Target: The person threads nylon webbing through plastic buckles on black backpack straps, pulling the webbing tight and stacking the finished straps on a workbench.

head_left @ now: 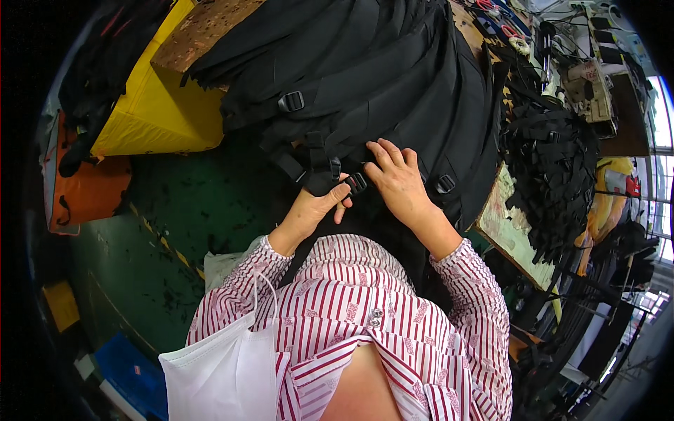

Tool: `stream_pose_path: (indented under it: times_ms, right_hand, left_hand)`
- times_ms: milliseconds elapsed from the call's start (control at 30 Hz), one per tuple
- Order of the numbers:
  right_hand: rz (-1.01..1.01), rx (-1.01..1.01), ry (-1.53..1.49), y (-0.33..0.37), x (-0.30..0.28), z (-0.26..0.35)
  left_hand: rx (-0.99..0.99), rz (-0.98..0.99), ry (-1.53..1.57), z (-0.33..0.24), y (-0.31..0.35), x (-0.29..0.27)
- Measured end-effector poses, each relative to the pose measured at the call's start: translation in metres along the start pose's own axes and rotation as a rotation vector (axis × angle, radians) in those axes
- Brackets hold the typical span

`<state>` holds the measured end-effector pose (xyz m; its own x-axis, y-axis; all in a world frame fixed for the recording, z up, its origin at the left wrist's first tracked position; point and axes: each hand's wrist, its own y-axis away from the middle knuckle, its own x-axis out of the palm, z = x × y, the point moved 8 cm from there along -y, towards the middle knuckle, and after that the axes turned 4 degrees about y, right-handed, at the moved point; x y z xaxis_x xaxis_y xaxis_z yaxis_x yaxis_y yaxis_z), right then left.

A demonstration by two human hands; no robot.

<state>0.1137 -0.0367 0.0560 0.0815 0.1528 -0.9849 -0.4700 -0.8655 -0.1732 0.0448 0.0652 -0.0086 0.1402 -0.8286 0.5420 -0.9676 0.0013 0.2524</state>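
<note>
A thick pile of black fabric straps (393, 77) hangs over the table edge toward me, several of them fitted with black plastic buckles. My left hand (317, 207) is closed on a black buckle (357, 184), thumb on top, with webbing beside it. Just to the right, my right hand (399, 175) lies over the straps, its fingers bent and spread a little, apart from the held buckle. Its fingertips touch the black fabric; nothing shows gripped in them. Another buckle (291, 102) lies on the straps further away, and one more buckle (445, 184) hangs right of my right hand.
At the right, a heap of black webbing pieces (551, 168) lies on a worn wooden tabletop (516, 228). A beige machine (590, 91) stands behind it. Yellow sheeting (154, 119) and an orange bag (91, 193) are at the left. The green floor (189, 203) carries black scraps.
</note>
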Motion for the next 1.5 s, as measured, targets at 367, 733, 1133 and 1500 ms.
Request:
stream_pose_path:
  times_ms: [367,733,1133,1500]
  right_hand:
    - [-0.047,0.283,-0.584,-0.011,-0.013,-0.034]
    - [0.195,0.555,-1.223,-0.009,0.018,-0.049]
    - [0.212,0.552,-1.266,-0.013,0.018,-0.048]
    - [0.271,0.545,-1.293,-0.015,0.019,-0.045]
  left_hand:
    - [0.025,-0.017,-0.021,-0.003,-0.009,-0.003]
    - [0.036,-0.030,-0.018,-0.009,-0.016,0.000]
    - [0.029,-0.046,-0.024,-0.013,-0.015,0.003]
    - [0.019,-0.023,0.014,-0.013,-0.016,0.008]
